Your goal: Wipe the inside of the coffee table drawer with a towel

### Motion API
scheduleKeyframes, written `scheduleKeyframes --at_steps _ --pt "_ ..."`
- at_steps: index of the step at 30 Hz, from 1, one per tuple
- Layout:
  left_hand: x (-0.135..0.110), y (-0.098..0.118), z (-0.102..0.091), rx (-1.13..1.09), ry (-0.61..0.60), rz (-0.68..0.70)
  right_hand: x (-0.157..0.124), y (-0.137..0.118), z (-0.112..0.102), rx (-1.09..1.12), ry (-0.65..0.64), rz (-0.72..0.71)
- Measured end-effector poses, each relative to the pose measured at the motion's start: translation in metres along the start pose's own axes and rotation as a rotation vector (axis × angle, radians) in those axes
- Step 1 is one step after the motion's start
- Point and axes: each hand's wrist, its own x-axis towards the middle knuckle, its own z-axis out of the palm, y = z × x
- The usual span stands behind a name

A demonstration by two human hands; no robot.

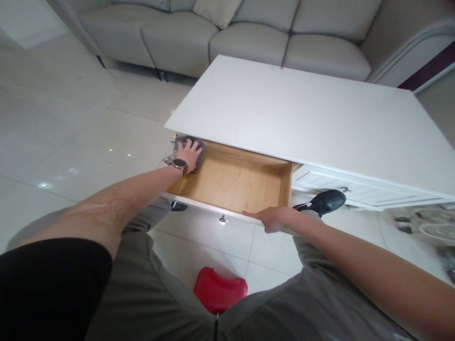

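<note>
A pulled-out drawer with a bare wooden inside juts from the white coffee table. At its left end, my left hand presses a dark grey cloth over the left side wall, fingers bent and somewhat spread on it. Part of the cloth hangs outside the drawer. My right hand grips the top edge of the white drawer front near its right end, thumb on top and fingers curled below. A small metal knob sits on the drawer front between my hands.
A grey sofa stands behind the table. Right of the drawer is a panelled cabinet front. My black shoe rests on the tiled floor below it. A red plastic seat shows between my legs.
</note>
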Motion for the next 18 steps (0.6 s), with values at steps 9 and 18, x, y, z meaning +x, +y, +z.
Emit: scheduleKeyframes --at_steps 9,18 --pt "0.012 0.0 0.04 -0.101 -0.006 0.144 0.002 -0.002 0.003 0.008 -0.055 0.018" --pt "0.044 0.006 0.029 -0.255 -0.187 0.146 -0.001 -0.002 0.001 0.023 -0.044 0.003"
